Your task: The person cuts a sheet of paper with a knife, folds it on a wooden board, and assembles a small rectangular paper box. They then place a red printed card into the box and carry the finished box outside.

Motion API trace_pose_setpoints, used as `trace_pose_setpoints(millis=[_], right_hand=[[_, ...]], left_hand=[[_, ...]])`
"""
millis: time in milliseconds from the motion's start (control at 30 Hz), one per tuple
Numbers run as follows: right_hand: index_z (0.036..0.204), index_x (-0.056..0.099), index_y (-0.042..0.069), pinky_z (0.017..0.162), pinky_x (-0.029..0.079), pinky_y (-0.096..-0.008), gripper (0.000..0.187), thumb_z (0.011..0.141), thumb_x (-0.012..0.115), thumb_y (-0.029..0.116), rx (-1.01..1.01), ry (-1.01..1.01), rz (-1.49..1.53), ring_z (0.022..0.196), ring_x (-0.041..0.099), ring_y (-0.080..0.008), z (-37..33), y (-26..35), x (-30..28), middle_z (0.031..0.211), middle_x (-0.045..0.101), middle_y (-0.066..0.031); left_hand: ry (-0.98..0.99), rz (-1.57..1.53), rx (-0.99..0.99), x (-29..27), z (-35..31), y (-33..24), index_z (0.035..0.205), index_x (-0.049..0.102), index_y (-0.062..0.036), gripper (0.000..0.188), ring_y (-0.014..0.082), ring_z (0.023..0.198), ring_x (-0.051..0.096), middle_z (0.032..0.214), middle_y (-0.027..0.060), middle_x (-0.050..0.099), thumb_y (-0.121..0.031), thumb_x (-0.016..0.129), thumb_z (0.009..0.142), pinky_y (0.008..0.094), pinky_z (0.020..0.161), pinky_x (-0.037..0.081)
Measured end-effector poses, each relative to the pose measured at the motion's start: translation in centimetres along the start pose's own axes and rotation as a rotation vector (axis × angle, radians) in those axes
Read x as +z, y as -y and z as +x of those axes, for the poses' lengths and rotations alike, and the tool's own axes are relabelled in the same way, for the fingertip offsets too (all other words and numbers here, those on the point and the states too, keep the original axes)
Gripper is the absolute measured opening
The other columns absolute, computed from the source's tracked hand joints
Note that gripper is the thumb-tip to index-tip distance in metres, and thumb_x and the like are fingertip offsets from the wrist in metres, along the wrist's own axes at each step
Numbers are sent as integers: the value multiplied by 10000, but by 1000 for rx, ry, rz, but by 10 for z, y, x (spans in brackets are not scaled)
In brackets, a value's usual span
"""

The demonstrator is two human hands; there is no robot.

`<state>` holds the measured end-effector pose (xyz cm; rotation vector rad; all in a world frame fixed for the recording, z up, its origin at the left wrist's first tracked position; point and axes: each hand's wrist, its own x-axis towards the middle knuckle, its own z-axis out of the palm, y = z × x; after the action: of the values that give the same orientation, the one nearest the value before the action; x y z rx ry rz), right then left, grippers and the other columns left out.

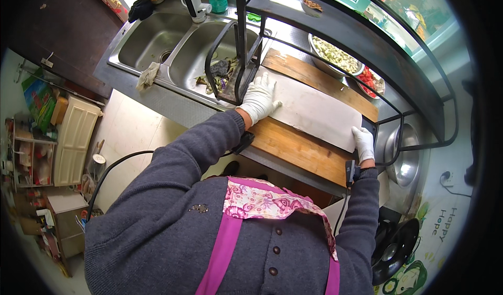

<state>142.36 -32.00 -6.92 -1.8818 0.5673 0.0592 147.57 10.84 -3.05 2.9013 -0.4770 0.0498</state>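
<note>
Nearest to you, the wooden board (293, 145) shows on this side of your fingers. Your left hand (258, 102) lies on the left end of the long pale panel (314, 109), its fingers spread wide. Your right hand (363, 144) touches the panel's right end; whether its fingers grip, I cannot tell. Beyond your fingers are pale green pieces (335, 56) and red pieces (370, 81).

pale grey panel (317, 109), white gloves (257, 101), pink floral apron (262, 200), charcoal cardigan (173, 216)
</note>
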Motion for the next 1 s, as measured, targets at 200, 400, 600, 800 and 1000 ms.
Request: trace_pose_setpoints(millis=[200,400,600,800,1000], right_hand=[[975,692,-25,690,511,-287,264,848,732,203,-160,-78,-282,738,634,-127,-6,7,6,854,721,-80],[950,690,-8,641,479,-255,191,898,704,176,-154,-26,-207,701,581,-88,-13,13,7,833,687,-27],[951,693,-23,654,490,-263,226,869,718,186,-55,1,-165,708,604,-104,-15,19,2,843,699,-45],[862,693,12,568,417,-249,180,838,717,189,31,25,-135,608,529,-88,-17,26,-3,728,629,4],[910,720,12,703,430,-281,211,860,658,207,-28,-8,-179,752,560,-128,-19,25,-8,849,658,-37]], left_hand=[[-41,-7,2,0,-1,3,1370,464,30,774,374,1294,436,1489,282,384,-489,679,838,446,1051,384],[-90,3,34,8,-3,5,1373,464,33,766,377,1311,417,1498,277,371,-491,663,851,442,1055,368],[-59,-17,1,10,1,2,1381,449,38,767,399,1358,369,1497,283,365,-483,660,858,458,1091,332],[-60,-14,-28,7,1,-7,1390,431,50,792,431,1400,316,1482,291,371,-484,667,855,477,1141,282],[-67,-77,-13,14,6,-4,1435,391,41,836,425,1433,267,1517,284,332,-505,654,860,489,1163,235]])
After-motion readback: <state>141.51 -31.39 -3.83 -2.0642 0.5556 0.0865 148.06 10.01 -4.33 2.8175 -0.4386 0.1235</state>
